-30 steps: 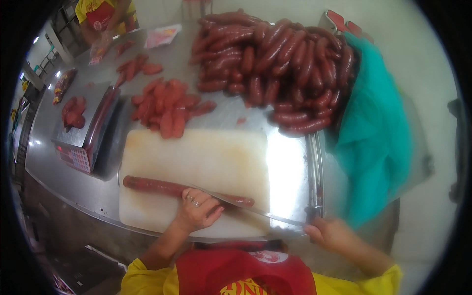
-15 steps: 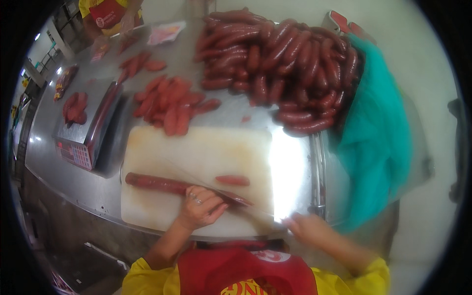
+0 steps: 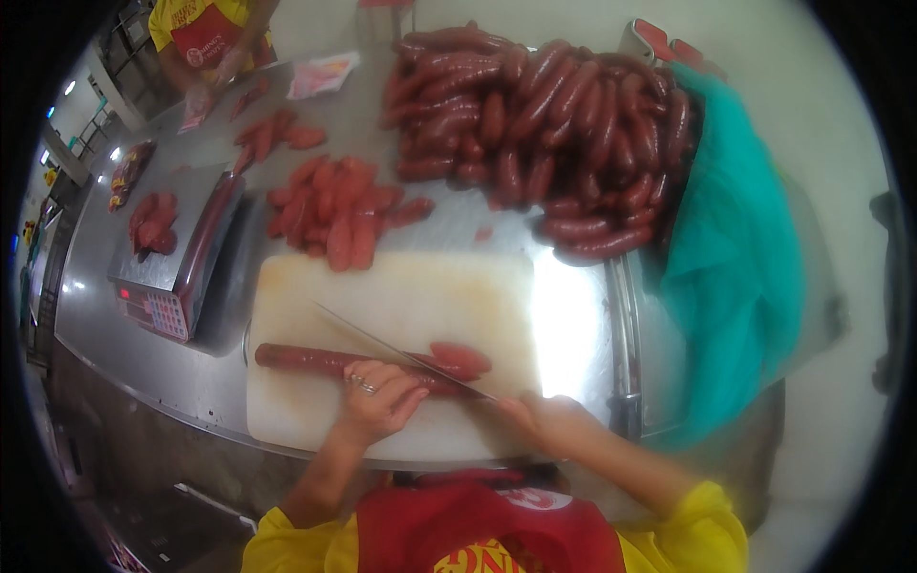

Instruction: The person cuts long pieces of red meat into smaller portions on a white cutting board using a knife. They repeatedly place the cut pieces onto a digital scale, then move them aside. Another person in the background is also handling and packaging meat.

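Note:
A long dark red sausage (image 3: 296,354) lies crosswise on the white cutting board (image 3: 392,286). My left hand (image 3: 380,398) is closed on it right of its middle, a ring on one finger. My right hand (image 3: 530,420) grips the knife (image 3: 359,328), whose long thin blade slants across the sausage just beyond my left fingers; its handle is mostly hidden in my hand. Cut pieces (image 3: 460,356) lie on the board behind the sausage's right part.
A big sausage pile (image 3: 549,124) and green cloth (image 3: 731,258) fill the right. Cut pieces (image 3: 339,210) lie behind the board. A scale (image 3: 153,306) holding pieces stands left on the steel table (image 3: 95,296). Another person (image 3: 210,38) stands at the far left, near white packets (image 3: 320,74).
My right hand has moved left and up with the knife. Cut pieces have appeared behind the sausage on the board. My left hand stays on the sausage, shifted slightly left.

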A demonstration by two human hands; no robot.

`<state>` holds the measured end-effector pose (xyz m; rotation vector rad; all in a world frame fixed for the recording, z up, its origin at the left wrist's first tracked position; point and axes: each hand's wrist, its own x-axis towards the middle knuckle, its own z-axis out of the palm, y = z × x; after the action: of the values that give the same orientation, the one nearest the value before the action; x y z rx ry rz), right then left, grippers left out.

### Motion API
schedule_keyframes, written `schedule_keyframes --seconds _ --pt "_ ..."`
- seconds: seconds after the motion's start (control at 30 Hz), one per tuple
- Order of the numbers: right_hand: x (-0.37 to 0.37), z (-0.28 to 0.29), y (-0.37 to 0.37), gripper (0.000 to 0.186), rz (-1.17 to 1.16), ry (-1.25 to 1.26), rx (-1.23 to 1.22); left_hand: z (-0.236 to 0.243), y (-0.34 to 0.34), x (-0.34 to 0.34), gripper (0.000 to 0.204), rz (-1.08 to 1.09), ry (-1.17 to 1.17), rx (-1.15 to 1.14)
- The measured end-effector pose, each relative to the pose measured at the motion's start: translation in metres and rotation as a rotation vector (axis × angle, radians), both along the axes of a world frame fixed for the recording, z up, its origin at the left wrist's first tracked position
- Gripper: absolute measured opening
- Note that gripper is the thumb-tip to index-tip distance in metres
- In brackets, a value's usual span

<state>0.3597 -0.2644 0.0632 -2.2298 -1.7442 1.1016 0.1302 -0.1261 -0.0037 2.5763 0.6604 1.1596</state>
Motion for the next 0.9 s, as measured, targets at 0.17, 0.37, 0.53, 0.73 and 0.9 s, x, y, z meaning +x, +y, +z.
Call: schedule_keyframes --seconds 0.17,0.37,0.53,0.73,0.9 --pt "0.023 0.048 -0.066 0.059 -0.01 -0.177 -0.162 -0.004 0.008 -0.011 0.025 -0.026 0.048 -0.038" --pt "-0.013 -0.002 -0.009 0.062 -0.02 -0.026 -0.019 -0.005 0.008 -0.009 0.024 -0.042 0.047 -0.07" --pt "-0.037 -0.019 0.03 0.065 -0.036 0.095 0.017 -0.003 0.011 -0.016 0.026 -0.071 0.04 -0.018" --pt "-0.004 0.055 -0.048 0.065 -0.061 -0.121 -0.221 -0.005 0.013 -0.028 0.024 -0.012 0.063 -0.032" --pt "-0.015 0.025 -0.035 0.065 -0.072 -0.081 -0.227 -0.007 0.014 -0.026 0.024 -0.021 0.042 -0.091"
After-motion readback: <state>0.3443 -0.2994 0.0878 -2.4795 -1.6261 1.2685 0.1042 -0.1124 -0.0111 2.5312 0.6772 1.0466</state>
